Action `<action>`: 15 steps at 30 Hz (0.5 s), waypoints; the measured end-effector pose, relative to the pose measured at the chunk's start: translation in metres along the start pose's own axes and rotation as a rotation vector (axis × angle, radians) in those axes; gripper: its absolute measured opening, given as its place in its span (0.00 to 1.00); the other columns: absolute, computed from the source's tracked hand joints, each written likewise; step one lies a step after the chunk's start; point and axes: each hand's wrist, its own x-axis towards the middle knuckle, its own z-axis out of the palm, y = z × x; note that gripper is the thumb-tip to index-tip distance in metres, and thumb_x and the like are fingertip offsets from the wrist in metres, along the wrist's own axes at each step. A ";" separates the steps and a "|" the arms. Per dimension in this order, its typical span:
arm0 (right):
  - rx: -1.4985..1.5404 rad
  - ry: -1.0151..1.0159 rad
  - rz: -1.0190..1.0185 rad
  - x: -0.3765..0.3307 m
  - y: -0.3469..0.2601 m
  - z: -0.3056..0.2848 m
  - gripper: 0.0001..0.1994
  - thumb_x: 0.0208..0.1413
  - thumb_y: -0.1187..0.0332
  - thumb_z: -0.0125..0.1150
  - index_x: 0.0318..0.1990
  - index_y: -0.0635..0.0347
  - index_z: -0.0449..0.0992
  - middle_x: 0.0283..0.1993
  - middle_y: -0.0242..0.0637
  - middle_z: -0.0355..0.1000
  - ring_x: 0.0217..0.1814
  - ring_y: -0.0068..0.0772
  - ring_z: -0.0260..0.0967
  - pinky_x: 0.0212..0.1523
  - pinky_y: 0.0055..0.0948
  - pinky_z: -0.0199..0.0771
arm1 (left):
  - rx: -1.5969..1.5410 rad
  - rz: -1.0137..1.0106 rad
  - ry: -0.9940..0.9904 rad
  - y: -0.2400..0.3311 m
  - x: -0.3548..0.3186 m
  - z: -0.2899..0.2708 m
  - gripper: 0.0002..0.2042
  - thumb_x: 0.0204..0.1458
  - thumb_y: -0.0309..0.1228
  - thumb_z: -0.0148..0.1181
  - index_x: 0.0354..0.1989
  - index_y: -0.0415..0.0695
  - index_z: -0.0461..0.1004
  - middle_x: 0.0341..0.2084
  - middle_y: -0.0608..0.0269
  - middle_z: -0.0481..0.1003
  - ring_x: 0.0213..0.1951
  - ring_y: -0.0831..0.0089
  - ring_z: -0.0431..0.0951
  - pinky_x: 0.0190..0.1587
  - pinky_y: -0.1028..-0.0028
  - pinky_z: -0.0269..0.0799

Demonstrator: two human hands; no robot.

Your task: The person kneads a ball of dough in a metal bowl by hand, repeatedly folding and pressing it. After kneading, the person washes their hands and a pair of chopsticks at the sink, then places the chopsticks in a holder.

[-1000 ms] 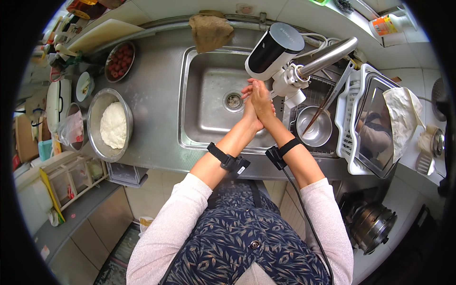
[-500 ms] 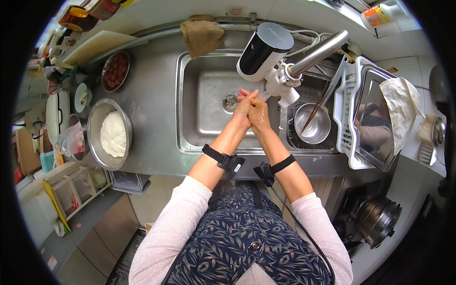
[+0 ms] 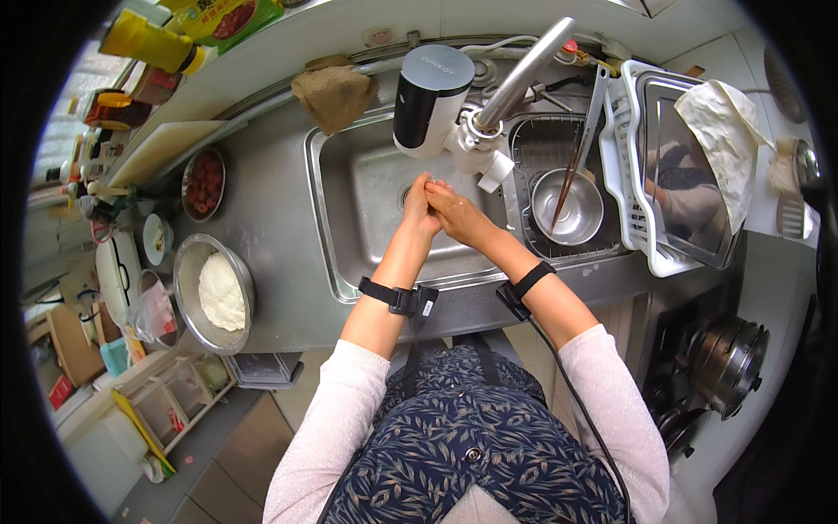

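hands: left hand [image 3: 420, 205] and right hand [image 3: 457, 216] are pressed together over the sink basin [image 3: 367, 188], just below the tap spout [image 3: 494, 171]
grip: each hand is folded against the other, fingers overlapped; nothing is seen held; whether anything lies between the palms cannot be told
water: a stream cannot be made out
hidden: the drain [image 3: 405, 194] is partly covered by the left hand; the palms are hidden by each other
cut off: yellow bottle [image 3: 150, 41] and red-printed packet [image 3: 236, 16] at the upper rim are clipped; the pot [image 3: 731, 365] at lower right is dark and bent by the lens
hard to make out: small items at the far left edge are blurred; contents of the shelf bins [image 3: 175, 402] are unclear
wrist bands: two black bands counted, one on the left wrist [image 3: 397, 297], one on the right wrist [image 3: 522, 288], the right with a cable trailing down
bowls: two metal bowls on the tabletop, one with white dough [image 3: 222, 291], one with red fruit [image 3: 205, 182]; one empty steel bowl [image 3: 572, 208] in the right-hand basket
chopsticks: [image 3: 569, 170] leaned into the steel bowl; exact count unclear
cloths: one brown cloth [image 3: 334, 92] behind the sink, one white cloth [image 3: 723, 140] over the tray
rack: one white dish rack [image 3: 630, 188], holding one shiny tray [image 3: 676, 179]
heater: one white-and-black tap unit [image 3: 429, 98]
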 end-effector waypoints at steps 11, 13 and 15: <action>1.252 0.228 0.832 0.004 -0.004 -0.012 0.15 0.59 0.62 0.54 0.48 0.61 0.71 0.43 0.35 0.73 0.47 0.24 0.70 0.47 0.27 0.69 | 0.066 0.121 -0.068 -0.024 -0.019 0.001 0.10 0.62 0.33 0.46 0.45 0.41 0.68 0.43 0.60 0.74 0.46 0.68 0.74 0.50 0.69 0.72; 1.110 0.306 0.856 0.007 -0.004 -0.003 0.14 0.58 0.63 0.54 0.46 0.63 0.72 0.41 0.34 0.73 0.43 0.25 0.71 0.43 0.30 0.71 | 0.150 0.238 -0.102 -0.032 -0.023 0.002 0.12 0.62 0.34 0.46 0.48 0.39 0.69 0.46 0.59 0.73 0.49 0.68 0.74 0.51 0.71 0.72; 0.871 0.334 0.859 0.009 -0.004 0.003 0.13 0.58 0.63 0.54 0.43 0.62 0.74 0.36 0.38 0.75 0.37 0.32 0.74 0.38 0.33 0.73 | 0.161 0.286 -0.117 -0.031 -0.026 0.003 0.12 0.61 0.32 0.48 0.50 0.41 0.69 0.46 0.61 0.73 0.49 0.68 0.73 0.52 0.71 0.71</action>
